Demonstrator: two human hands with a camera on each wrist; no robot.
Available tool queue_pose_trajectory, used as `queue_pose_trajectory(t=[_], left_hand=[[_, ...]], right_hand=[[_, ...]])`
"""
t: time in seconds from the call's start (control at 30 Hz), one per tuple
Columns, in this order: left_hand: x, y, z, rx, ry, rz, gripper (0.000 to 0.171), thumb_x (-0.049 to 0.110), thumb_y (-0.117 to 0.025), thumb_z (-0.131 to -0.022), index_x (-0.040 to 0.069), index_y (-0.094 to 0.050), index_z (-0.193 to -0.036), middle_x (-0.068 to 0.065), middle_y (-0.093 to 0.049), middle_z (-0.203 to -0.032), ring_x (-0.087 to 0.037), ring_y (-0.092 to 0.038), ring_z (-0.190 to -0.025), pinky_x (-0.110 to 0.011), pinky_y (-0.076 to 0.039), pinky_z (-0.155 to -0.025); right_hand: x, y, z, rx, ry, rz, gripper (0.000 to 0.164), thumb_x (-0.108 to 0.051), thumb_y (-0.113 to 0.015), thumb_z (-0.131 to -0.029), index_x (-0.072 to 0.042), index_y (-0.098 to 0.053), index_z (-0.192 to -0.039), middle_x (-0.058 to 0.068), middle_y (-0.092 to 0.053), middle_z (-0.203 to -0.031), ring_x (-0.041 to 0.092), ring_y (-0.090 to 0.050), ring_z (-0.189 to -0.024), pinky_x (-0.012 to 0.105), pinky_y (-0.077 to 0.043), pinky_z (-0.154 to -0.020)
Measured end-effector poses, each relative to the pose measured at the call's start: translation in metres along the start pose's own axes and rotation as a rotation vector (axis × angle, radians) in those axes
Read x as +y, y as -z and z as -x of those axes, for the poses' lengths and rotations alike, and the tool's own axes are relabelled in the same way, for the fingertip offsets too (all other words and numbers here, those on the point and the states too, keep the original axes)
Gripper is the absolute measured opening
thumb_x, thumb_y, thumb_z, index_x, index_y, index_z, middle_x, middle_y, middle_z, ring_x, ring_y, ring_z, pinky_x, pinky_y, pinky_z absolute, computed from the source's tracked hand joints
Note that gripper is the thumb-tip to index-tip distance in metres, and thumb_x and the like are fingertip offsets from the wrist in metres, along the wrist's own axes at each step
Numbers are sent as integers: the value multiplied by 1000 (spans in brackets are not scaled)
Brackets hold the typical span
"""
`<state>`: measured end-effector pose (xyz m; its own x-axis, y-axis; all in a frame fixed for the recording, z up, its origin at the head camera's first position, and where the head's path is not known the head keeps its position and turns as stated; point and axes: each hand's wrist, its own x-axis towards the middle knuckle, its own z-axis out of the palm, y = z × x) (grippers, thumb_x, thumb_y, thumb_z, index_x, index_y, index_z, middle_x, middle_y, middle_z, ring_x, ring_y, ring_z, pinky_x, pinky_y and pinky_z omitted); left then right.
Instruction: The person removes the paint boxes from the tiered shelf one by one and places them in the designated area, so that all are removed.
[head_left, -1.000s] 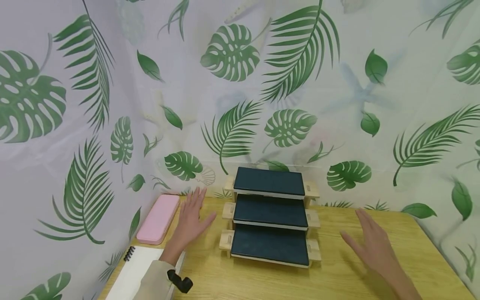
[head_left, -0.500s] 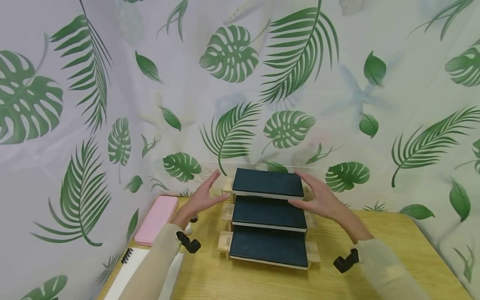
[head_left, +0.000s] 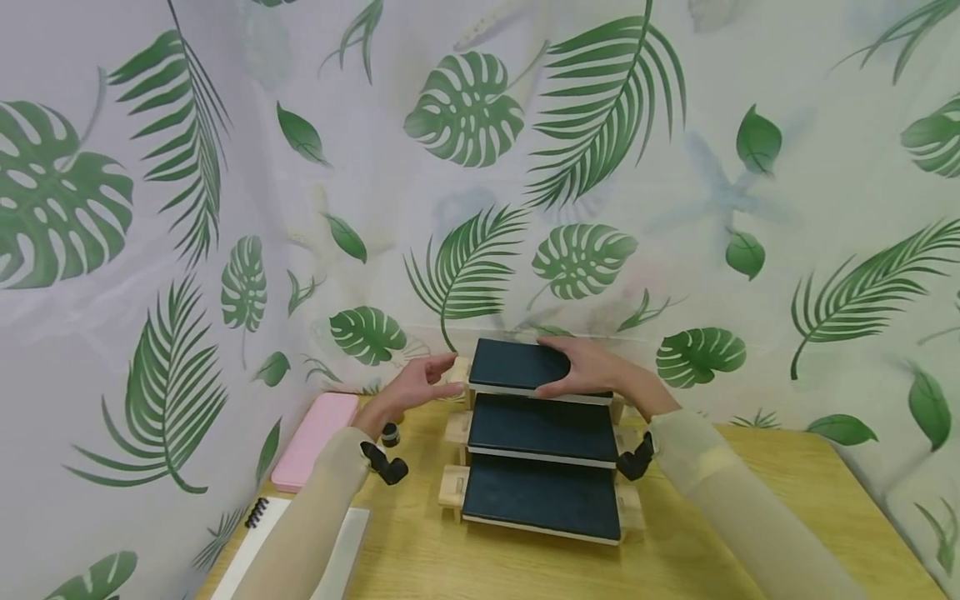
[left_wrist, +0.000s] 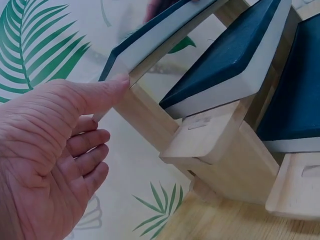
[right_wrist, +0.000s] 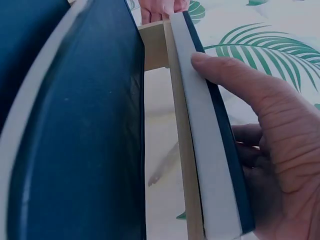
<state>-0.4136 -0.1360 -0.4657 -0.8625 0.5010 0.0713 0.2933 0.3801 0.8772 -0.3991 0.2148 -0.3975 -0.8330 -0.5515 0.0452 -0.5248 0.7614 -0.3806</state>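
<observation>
A three-tier wooden stand (head_left: 452,485) stands against the back cloth, each tier bearing a dark blue padded board with a white edge. My right hand (head_left: 585,365) grips the top board (head_left: 510,364) across its depth. In the right wrist view its thumb (right_wrist: 225,70) lies on the white front edge, with the fingers behind. At the board's left end is my left hand (head_left: 416,385); the left wrist view shows its thumb (left_wrist: 107,92) on the corner and the other fingers curled behind. Below sit the middle board (head_left: 543,427) and the bottom board (head_left: 542,497).
On the left of the wooden table (head_left: 420,558) lie a pink case (head_left: 318,437) and a spiral notebook (head_left: 347,542). A small dark-capped jar (head_left: 390,435) stands beside the left forearm. Leaf-print cloth (head_left: 600,167) hangs at the back and left side.
From out over the table's right, my right hand has come in to grip the top board. My left hand has moved rightward to the same board's left end. The stand has stayed put.
</observation>
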Motion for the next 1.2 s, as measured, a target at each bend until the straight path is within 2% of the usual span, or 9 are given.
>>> queue_pose_trajectory(t=[0.2,0.33,0.43,0.6,0.77,0.97,1.2], left_hand=[[7,-1,-4,26,26,72,71,25,-75,-99,8,-43,-160,-14,-44,-162,-35,-37,-152,-48,-35,-123],[10,0,-3,19,62,104,70,21,-75,-100,8,-42,-161,-15,-42,-163,-36,-37,-152,-49,-37,-122],[11,1,-2,11,73,121,71,20,-74,-100,7,-41,-161,-16,-40,-164,-37,-35,-153,-50,-36,-122],[8,-1,-2,19,69,145,70,20,-75,-99,7,-42,-160,-17,-40,-164,-38,-36,-152,-50,-36,-122],[7,-6,-3,29,63,147,68,21,-76,-99,10,-46,-159,-17,-43,-163,-37,-37,-152,-50,-38,-120],[7,-8,-7,36,76,128,69,24,-78,-97,11,-48,-158,-14,-43,-163,-36,-38,-152,-49,-40,-119],[2,-7,-9,43,67,128,69,25,-76,-98,12,-47,-159,-14,-44,-162,-35,-39,-151,-48,-43,-117]], right_hand=[[-2,-1,-11,-63,-39,40,113,-65,-82,-78,-8,-36,-163,20,-41,-162,42,-41,-147,62,-38,-117],[-3,-5,-18,-93,-53,64,117,-69,-80,-77,-9,-32,-165,21,-38,-164,42,-37,-149,66,-31,-119],[-2,-9,-21,-86,-46,79,117,-68,-80,-76,-8,-32,-164,22,-39,-163,42,-38,-148,68,-27,-118],[1,-13,-21,-45,-17,58,114,-64,-83,-74,-7,-37,-162,21,-44,-159,40,-43,-144,65,-33,-117],[6,-13,-15,-7,7,13,113,-59,-88,-72,-6,-42,-160,20,-50,-155,39,-49,-139,59,-43,-113],[6,-7,-2,3,10,-37,114,-58,-89,-71,-5,-42,-160,19,-52,-152,38,-51,-135,59,-44,-111],[4,8,21,40,18,-12,112,-60,-87,-73,-7,-42,-160,18,-54,-150,38,-53,-132,61,-46,-107]])
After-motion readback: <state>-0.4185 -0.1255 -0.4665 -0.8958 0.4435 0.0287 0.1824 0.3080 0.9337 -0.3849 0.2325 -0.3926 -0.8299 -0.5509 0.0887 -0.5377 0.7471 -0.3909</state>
